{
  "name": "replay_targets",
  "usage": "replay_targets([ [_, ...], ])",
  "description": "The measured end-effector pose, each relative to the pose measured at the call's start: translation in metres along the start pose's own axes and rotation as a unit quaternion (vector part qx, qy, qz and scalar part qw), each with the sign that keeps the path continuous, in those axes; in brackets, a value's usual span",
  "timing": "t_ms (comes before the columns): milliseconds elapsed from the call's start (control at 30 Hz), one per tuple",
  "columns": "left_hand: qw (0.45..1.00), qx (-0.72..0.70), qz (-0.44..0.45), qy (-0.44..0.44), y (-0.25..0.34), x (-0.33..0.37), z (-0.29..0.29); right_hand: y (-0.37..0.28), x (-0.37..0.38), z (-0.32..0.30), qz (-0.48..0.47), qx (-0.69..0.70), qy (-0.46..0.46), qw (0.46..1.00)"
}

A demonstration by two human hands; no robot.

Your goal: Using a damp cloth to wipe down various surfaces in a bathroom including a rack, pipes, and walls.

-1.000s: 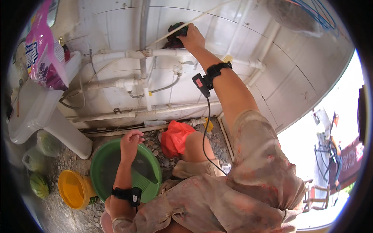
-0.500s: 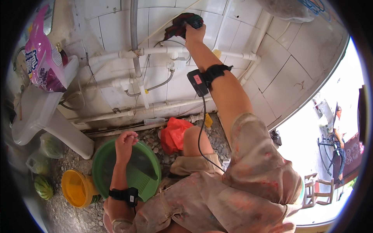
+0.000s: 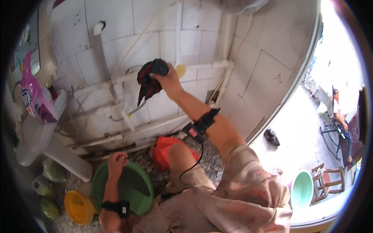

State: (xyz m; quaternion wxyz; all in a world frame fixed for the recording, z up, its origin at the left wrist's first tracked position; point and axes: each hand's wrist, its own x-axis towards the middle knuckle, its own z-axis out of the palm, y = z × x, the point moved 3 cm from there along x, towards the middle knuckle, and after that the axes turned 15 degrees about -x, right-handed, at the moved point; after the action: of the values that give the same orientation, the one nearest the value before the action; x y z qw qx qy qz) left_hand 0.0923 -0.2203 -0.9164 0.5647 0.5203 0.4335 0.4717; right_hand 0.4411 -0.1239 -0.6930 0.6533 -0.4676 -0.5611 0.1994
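My right hand [image 3: 168, 79], arm stretched forward, grips a bunched dark cloth [image 3: 149, 81] with red and green patterning. It hangs in front of the tiled wall and the white pipes. Over the far rim of a green basin [image 3: 145, 202] is my left hand [image 3: 117, 162], its fingers curled in and nothing showing in them. The basin stands on the pebbly floor and has a ribbed washboard slope inside. Black straps with small boxes sit on both my forearms.
Left of the basin stand a yellow bucket [image 3: 76, 208], a watermelon [image 3: 49, 208] and a white sink [image 3: 35, 143] bearing a purple bag [image 3: 39, 101]. A red plastic bag [image 3: 160, 153] lies by my knee. Through the doorway are a mint tub [image 3: 302, 190], a wooden chair [image 3: 330, 180] and a seated person [image 3: 339, 110].
My right hand has brought the cloth down and away from the higher spot on the wall. The view has shifted to the right, bringing the mint tub into sight. My left hand stays over the basin.
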Motion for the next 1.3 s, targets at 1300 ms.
replay_targets([
  [1300,0.989,-0.056,-0.071,-0.113,-0.004,0.062,0.144,-0.133,0.188,-0.335,-0.311,-0.888,0.103,0.322],
])
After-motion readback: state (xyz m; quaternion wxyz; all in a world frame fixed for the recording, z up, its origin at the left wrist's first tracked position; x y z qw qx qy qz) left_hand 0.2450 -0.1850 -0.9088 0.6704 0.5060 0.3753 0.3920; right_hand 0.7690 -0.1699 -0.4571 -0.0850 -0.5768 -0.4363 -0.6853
